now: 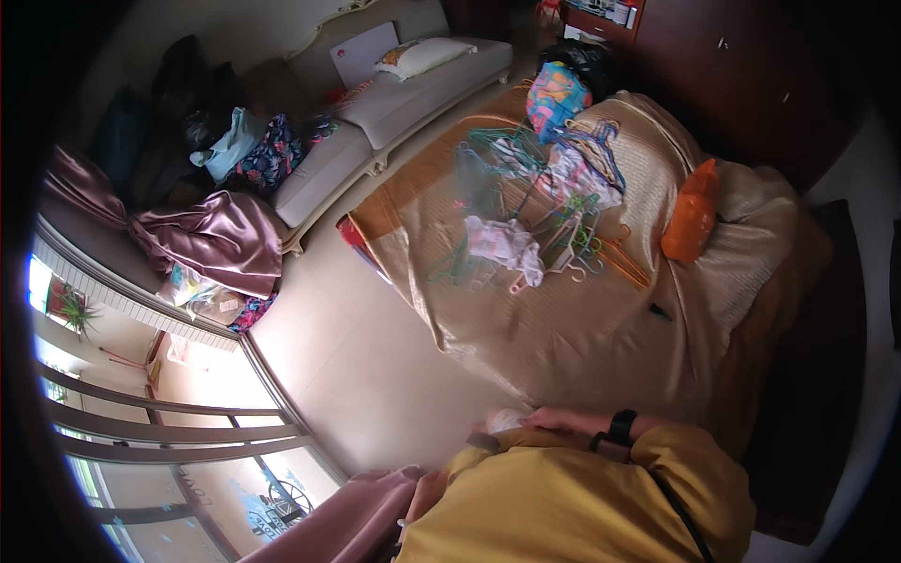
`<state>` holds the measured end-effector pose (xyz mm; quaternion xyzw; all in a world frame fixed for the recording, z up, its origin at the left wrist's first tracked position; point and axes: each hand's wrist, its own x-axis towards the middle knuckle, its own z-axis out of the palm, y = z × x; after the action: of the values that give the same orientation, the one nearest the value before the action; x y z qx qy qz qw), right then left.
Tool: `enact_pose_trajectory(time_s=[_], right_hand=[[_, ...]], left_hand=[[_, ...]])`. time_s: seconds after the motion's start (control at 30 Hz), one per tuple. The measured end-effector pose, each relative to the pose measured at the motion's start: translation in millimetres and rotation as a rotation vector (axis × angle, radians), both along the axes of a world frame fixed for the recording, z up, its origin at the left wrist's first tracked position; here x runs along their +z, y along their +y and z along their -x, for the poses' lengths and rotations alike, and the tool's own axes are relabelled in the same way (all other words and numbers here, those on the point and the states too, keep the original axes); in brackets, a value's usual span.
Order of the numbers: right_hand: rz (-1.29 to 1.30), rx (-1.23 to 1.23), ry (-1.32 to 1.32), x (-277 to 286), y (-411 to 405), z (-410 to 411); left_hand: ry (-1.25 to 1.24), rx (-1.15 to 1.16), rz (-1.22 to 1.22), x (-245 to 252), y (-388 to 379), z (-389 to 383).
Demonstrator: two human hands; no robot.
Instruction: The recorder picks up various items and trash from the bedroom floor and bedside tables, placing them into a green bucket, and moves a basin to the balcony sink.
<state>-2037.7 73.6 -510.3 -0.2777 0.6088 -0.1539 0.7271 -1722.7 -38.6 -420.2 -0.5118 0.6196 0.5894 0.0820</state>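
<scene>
Close against the front of my yellow top, a small white cloth [508,420] is bunched between my hands. My right hand [549,419] grips its right side, with a black watch-like band on that wrist. On the cloth's other side is my left hand [484,425], blurred and partly hidden, its fingers around the cloth. Ahead, a bed [563,338] under a shiny gold cover holds a heap of plastic clothes hangers [577,232]. A crumpled white-and-pink garment [503,243] and another patterned garment [574,169] lie among them.
An orange bag [691,214] and a colourful patterned bag [556,98] rest on the bed. Left stands a grey sofa [408,105] with a cushion [426,56], bags and clothing. A mauve curtain [352,517] hangs beside the sliding glass door [183,429] at lower left.
</scene>
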Motion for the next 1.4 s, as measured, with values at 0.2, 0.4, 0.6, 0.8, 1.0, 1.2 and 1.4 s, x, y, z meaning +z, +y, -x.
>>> enact_pose_trajectory(time_s=[0.2, 0.4, 0.6, 0.8, 1.0, 1.2, 1.4], right_hand=[[0.069, 0.178, 0.084, -24, -121, -16], [0.185, -0.03, 0.238, -39, -286, 13], [0.224, -0.347, 0.048, 19, -466, 44], [0.355, -0.323, 0.09, 43, -627, 35], [0.401, -0.328, 0.173, -23, -743, 16], [0.229, -0.019, 0.908, -105, -738, 63], [0.345, 0.078, 1.232, -135, -708, 73]], left_hand=[[0.008, 0.065, 0.024, -47, -74, -67], [0.011, -0.065, 0.08, -82, -216, -123], [0.075, 0.358, 0.172, -76, -372, -22], [0.348, 0.784, 0.208, -65, -512, -63], [-0.188, 0.315, 0.114, -130, -684, -156], [-0.076, 0.374, 0.333, -35, -869, -180], [0.326, 0.222, 0.52, 26, -1031, -80]])
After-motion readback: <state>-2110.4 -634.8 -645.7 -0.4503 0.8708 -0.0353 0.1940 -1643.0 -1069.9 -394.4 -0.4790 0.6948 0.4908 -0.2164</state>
